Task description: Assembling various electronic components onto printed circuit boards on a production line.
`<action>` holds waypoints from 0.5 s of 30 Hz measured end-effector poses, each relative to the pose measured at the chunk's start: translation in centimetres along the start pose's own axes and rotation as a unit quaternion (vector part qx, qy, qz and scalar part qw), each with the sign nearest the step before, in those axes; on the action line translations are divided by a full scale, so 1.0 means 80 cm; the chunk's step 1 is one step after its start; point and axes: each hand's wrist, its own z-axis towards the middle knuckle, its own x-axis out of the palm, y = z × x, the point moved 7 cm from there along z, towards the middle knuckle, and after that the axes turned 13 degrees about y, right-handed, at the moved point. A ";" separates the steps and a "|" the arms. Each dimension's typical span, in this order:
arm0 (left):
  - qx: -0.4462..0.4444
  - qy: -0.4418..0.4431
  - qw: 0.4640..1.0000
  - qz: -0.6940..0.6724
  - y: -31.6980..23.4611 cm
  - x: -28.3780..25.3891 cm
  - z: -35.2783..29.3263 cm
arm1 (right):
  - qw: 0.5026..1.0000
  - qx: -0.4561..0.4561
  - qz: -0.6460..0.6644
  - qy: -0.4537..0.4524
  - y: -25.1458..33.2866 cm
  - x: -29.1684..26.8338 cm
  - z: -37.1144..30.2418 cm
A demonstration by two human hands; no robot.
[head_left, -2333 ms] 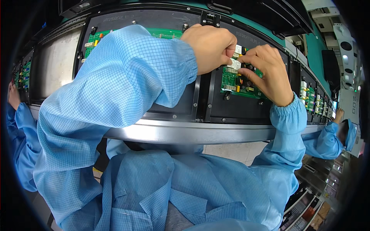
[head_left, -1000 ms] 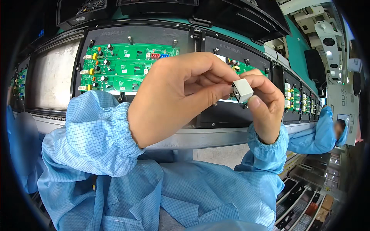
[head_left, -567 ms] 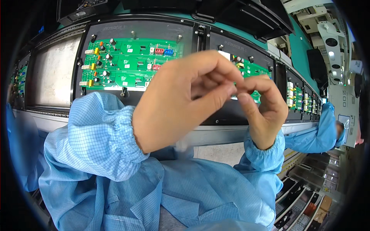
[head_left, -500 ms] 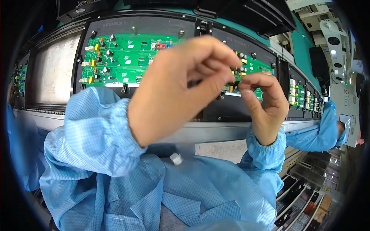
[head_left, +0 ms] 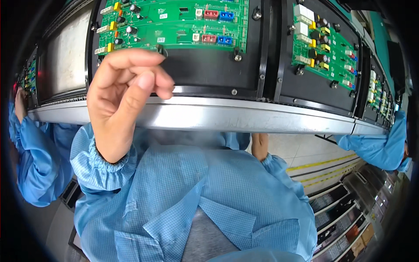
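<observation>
While the left fingers (head_left: 136, 56) curl, narrowly parted (empty), right hand (head_left: 259, 146) partly hidden, grip unclear

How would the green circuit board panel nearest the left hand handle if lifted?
The green circuit board panel looks flat, so probably stiff and fairly light. Its upright cylindrical components stand proud and could bend if knocked. The posts at its edge might resist a sideways push.
</observation>
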 end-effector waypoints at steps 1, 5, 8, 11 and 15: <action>0.006 -0.015 0.999 -0.030 0.004 0.001 -0.008 | 1.000 -0.019 -0.003 -0.013 -0.012 0.009 0.003; 0.016 0.009 0.999 -0.034 0.013 0.011 -0.011 | 0.990 -0.136 -0.022 -0.038 0.061 0.038 0.029; 0.023 0.028 0.998 -0.049 0.013 0.019 -0.017 | 0.980 -0.103 -0.152 0.081 0.094 0.057 0.052; 0.024 0.039 0.997 -0.060 0.016 0.031 -0.023 | 0.966 -0.045 -0.186 0.172 0.093 0.073 0.064; -0.007 0.084 0.994 -0.074 0.015 0.037 -0.031 | 0.952 -0.025 -0.174 0.250 0.083 0.078 0.067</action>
